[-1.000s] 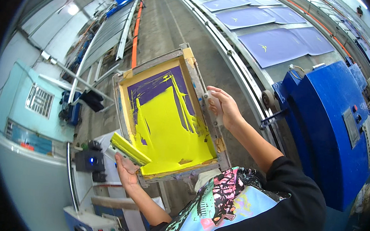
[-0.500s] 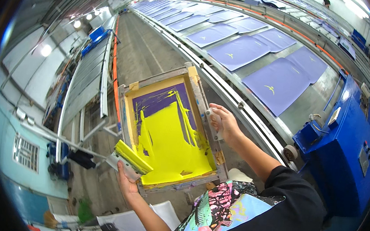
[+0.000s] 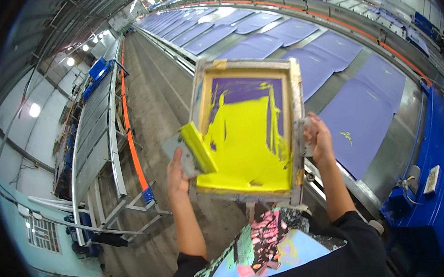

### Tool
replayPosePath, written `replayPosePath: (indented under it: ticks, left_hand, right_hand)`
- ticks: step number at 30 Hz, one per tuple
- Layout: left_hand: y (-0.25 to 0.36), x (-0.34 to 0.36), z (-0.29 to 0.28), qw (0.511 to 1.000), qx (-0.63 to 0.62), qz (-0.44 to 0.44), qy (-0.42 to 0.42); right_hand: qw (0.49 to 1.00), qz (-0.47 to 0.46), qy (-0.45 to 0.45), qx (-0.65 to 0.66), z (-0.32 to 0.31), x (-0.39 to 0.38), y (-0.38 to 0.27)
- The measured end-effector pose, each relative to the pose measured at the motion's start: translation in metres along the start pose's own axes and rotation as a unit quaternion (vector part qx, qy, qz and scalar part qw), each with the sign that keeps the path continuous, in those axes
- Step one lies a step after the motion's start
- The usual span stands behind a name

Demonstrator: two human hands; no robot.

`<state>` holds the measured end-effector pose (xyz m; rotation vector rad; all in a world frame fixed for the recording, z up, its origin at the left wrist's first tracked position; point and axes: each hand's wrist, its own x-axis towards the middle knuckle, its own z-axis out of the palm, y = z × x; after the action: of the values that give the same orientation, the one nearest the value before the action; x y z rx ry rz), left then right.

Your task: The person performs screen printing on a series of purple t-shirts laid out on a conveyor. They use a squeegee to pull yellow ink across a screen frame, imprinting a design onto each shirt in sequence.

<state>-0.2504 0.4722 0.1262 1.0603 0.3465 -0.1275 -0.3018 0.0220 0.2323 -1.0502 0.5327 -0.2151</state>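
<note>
"Just beyond the printed black shirt (image 3: 276, 253), what did the left grip (image 3: 178, 179) hold?"

"It was closed on the flat, pale-grey plate of a squeegee (image 3: 199, 148) whose yellow-smeared blade crossed the lower left corner of a rectangular, grey-edged screen frame (image 3: 296, 92)."

"And the right grip (image 3: 320, 138)?"

"Its fingers were curled around a whitish handle (image 3: 308, 144) on the frame's right side. The frame was up in front of the shirt, bright yellow ink (image 3: 247, 145) spread over its purple mesh (image 3: 246, 88)."

"Beyond that?"

"On the right, a long grey metal worktop (image 3: 395, 143) carried flat purple sheets (image 3: 362, 122) in rows running far back."
</note>
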Motion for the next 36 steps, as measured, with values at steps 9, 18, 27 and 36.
replayPosePath:
  ticks: [9, 18, 27, 36]
  left_hand:
    - [0.001, 0.054, 0.14, 0.99, 0.023, -0.031, -0.133]
    - [-0.028, 0.193, 0.252, 0.969, 0.106, -0.118, -0.188]
    - [-0.092, 0.345, 0.241, 0.971, 0.179, -0.153, -0.05]
    - [-0.065, 0.318, 0.253, 0.961, 0.231, -0.151, -0.012]
  right_hand:
    - [0.97, -0.158, 0.121, -0.141, -0.052, -0.001, -0.051]
    - [0.887, -0.207, 0.23, -0.342, -0.119, 0.171, -0.042]
    - [0.861, -0.18, 0.229, -0.416, -0.072, 0.391, 0.064]
    - [0.881, -0.179, 0.21, -0.384, -0.056, 0.385, 0.061]
